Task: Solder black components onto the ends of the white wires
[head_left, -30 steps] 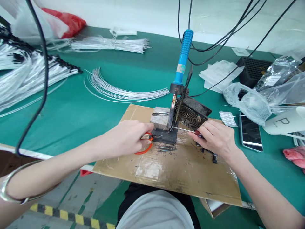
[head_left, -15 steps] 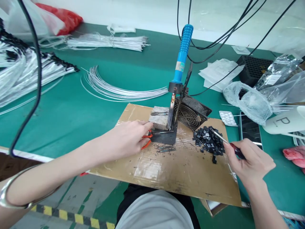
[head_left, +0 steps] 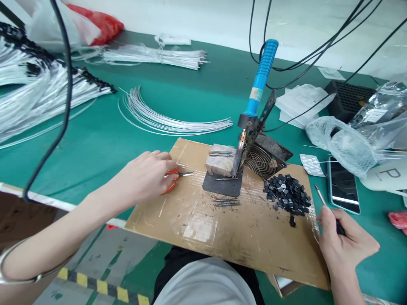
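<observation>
My left hand (head_left: 149, 176) is closed around the red-orange handles of small scissors or pliers (head_left: 173, 174), their metal tips pointing right over the cardboard (head_left: 248, 245). At the cardboard's right edge, my right hand (head_left: 346, 245) grips a screwdriver-like tool (head_left: 321, 195), its thin shaft pointing up and left. Beside it lies a pile of small black pieces (head_left: 288, 195). A blue-handled soldering iron (head_left: 262, 76) stands tip down by a grey block (head_left: 220, 163) with thin metal rods on top. More rods (head_left: 226, 202) lie in front of the block.
A small black fan (head_left: 265, 159) sits behind the pile. On the right are a phone (head_left: 343, 182), a blister pack (head_left: 312, 165) and plastic bags (head_left: 337, 140). White wires (head_left: 178, 126) curve across the green table (head_left: 104, 152). A black cable (head_left: 68, 84) hangs at left.
My left hand has moved left with the red-orange tool, away from the block. My right hand has drawn the screwdriver-like tool away from the black pieces, rightward and down. The view has shifted slightly.
</observation>
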`<state>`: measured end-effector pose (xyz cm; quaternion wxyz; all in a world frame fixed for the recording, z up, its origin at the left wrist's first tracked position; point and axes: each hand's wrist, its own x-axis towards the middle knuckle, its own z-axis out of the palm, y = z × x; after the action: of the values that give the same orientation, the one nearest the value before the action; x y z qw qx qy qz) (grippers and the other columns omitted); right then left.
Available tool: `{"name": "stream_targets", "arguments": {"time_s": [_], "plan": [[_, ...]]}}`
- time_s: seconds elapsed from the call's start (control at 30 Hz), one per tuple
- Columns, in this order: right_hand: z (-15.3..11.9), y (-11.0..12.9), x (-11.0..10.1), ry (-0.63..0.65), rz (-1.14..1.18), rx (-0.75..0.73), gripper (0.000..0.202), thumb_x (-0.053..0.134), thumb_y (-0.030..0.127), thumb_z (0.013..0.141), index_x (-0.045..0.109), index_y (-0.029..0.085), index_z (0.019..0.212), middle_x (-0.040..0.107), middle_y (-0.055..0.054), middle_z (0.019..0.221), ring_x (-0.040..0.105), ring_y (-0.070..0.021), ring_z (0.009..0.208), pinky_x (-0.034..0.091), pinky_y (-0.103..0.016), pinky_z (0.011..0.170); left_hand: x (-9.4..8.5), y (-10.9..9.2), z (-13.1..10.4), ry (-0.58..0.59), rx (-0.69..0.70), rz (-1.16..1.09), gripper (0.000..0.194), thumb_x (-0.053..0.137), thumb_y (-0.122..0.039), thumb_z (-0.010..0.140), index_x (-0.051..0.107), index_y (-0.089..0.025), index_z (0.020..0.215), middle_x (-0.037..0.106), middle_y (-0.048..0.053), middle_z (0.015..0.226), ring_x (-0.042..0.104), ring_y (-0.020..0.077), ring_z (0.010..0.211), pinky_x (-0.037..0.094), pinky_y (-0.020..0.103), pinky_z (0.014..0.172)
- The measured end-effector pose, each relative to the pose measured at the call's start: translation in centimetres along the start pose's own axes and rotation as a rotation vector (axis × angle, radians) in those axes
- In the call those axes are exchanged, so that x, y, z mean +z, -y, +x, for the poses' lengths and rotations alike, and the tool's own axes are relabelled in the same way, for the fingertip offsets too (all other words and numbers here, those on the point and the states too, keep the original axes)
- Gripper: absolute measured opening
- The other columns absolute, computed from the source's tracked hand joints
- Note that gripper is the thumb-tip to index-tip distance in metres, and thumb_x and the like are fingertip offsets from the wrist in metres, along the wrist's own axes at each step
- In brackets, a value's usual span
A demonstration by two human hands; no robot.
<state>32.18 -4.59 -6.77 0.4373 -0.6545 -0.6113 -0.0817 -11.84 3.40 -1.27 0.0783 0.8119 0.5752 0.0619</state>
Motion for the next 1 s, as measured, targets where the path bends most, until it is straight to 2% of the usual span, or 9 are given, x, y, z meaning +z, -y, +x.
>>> {"name": "stream_targets", "arguments": {"time_s": [0.1, 0.2, 0.4, 0.53, 0.67, 0.77, 0.83, 0.9, 1.0], "plan": [[-0.3, -0.6, 0.1, -0.012, -0.001, 0.040, 0.044, 0.073, 0.045, 0.097, 0.067, 0.019, 0.063, 0.053, 0.003, 0.051, 0.045, -0.0123, 0.048, 0.034, -0.029, 0.051, -0.1, -1.9, 1.1, -0.100, 0.017, -0.049, 0.035, 0.045, -0.032, 0.103, 0.076, -0.016, 0.104, 0.078, 0.014, 0.097, 0.073, 0.0300, 0.082, 0.053, 0.040, 0.071], [-0.5, -0.8, 0.1, -0.009, -0.007, 0.054, 0.045, 0.073, 0.046, 0.097, 0.068, 0.017, 0.063, 0.054, 0.003, 0.051, 0.046, -0.0119, 0.049, 0.035, -0.028, 0.052, 0.2, -3.6, 2.7, -0.173, 0.077, -0.101, 0.036, 0.041, -0.029, 0.109, 0.074, -0.016, 0.113, 0.076, 0.011, 0.110, 0.072, 0.0244, 0.093, 0.057, 0.035, 0.080], [-0.1, -1.0, 0.2, -0.007, -0.007, 0.006, 0.043, 0.078, 0.043, 0.095, 0.070, 0.017, 0.061, 0.053, 0.003, 0.047, 0.044, -0.0118, 0.044, 0.034, -0.029, 0.046, 1.5, -4.9, 5.2, -0.163, 0.195, -0.042, 0.033, 0.041, -0.013, 0.108, 0.074, -0.011, 0.110, 0.072, 0.017, 0.113, 0.067, 0.0296, 0.104, 0.054, 0.042, 0.093], [-0.1, -1.4, 0.3, 0.001, 0.010, -0.012, 0.040, 0.080, 0.040, 0.093, 0.070, 0.017, 0.062, 0.054, 0.003, 0.048, 0.046, -0.0118, 0.043, 0.034, -0.028, 0.046, 1.3, -5.2, 5.2, -0.140, 0.207, 0.012, 0.036, 0.036, -0.005, 0.105, 0.071, -0.012, 0.105, 0.070, 0.017, 0.107, 0.064, 0.0299, 0.099, 0.053, 0.043, 0.090], [-0.2, -0.8, 0.1, -0.004, 0.075, 0.122, 0.033, 0.074, 0.039, 0.097, 0.074, 0.019, 0.071, 0.061, 0.000, 0.054, 0.056, -0.0163, 0.051, 0.043, -0.030, 0.054, 0.6, -5.0, 3.6, -0.126, 0.191, 0.026, 0.034, 0.035, -0.002, 0.100, 0.068, -0.011, 0.107, 0.069, 0.018, 0.109, 0.064, 0.0314, 0.101, 0.052, 0.044, 0.090], [-0.6, 1.2, -0.4, -0.039, 0.255, 0.227, 0.026, 0.069, 0.037, 0.099, 0.073, 0.023, 0.078, 0.065, -0.003, 0.062, 0.055, -0.0195, 0.049, 0.042, -0.036, 0.050, 0.1, -4.4, 1.1, -0.076, 0.183, -0.044, 0.034, 0.035, -0.001, 0.099, 0.064, -0.015, 0.110, 0.069, 0.012, 0.100, 0.065, 0.0266, 0.087, 0.051, 0.038, 0.077], [-1.1, 3.3, -0.7, -0.026, 0.305, 0.210, 0.019, 0.078, 0.032, 0.092, 0.072, 0.027, 0.075, 0.067, -0.004, 0.067, 0.059, -0.0229, 0.053, 0.043, -0.038, 0.049, -0.3, -4.1, -0.8, -0.009, 0.166, -0.190, 0.029, 0.035, -0.009, 0.105, 0.062, -0.019, 0.108, 0.069, 0.007, 0.095, 0.064, 0.0233, 0.080, 0.050, 0.035, 0.073], [-1.7, 6.1, -0.7, 0.155, 0.367, 0.170, 0.016, 0.082, 0.025, 0.086, 0.073, 0.028, 0.074, 0.069, -0.002, 0.068, 0.065, -0.0242, 0.059, 0.050, -0.038, 0.054, -0.7, -4.3, -2.5, 0.070, 0.148, -0.345, 0.026, 0.036, -0.018, 0.110, 0.060, -0.022, 0.104, 0.068, 0.004, 0.094, 0.063, 0.0206, 0.079, 0.049, 0.032, 0.071], [-2.2, 10.6, 0.1, 0.385, 0.513, 0.087, 0.011, 0.081, 0.018, 0.089, 0.081, 0.029, 0.089, 0.077, -0.001, 0.078, 0.062, -0.0162, 0.055, 0.046, -0.028, 0.047, -1.7, -5.5, -4.1, 0.183, 0.164, -0.489, 0.025, 0.037, -0.022, 0.110, 0.061, -0.024, 0.101, 0.068, 0.001, 0.094, 0.063, 0.0181, 0.080, 0.048, 0.027, 0.069]]}}
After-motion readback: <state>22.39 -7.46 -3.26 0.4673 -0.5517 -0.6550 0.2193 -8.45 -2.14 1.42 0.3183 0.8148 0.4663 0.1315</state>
